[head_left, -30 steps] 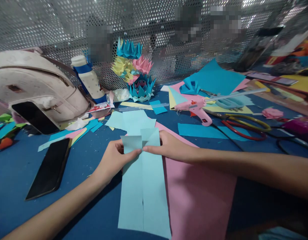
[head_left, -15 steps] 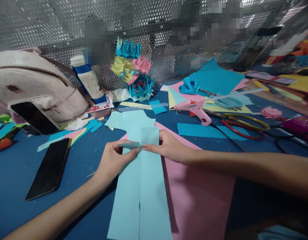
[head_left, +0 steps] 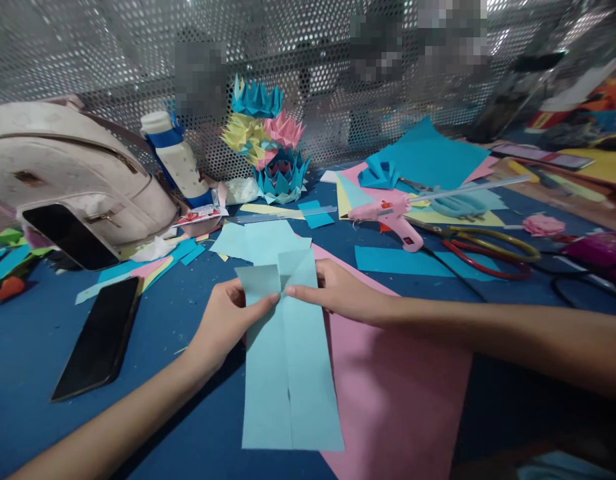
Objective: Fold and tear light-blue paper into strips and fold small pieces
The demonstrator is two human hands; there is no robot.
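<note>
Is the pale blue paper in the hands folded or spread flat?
Partly folded: the pale blue paper has a lengthwise seam, plus short flaps at its far end, between the left hand and right hand.

This is a craft workspace. Spiky multicoloured paper flowers [head_left: 281, 132] stand far; right of them lies a pink plastic glue gun [head_left: 388, 215].

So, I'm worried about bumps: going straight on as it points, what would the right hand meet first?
Beyond the paper it holds, the right hand would probably meet the left hand; exact depth is unclear.
</note>
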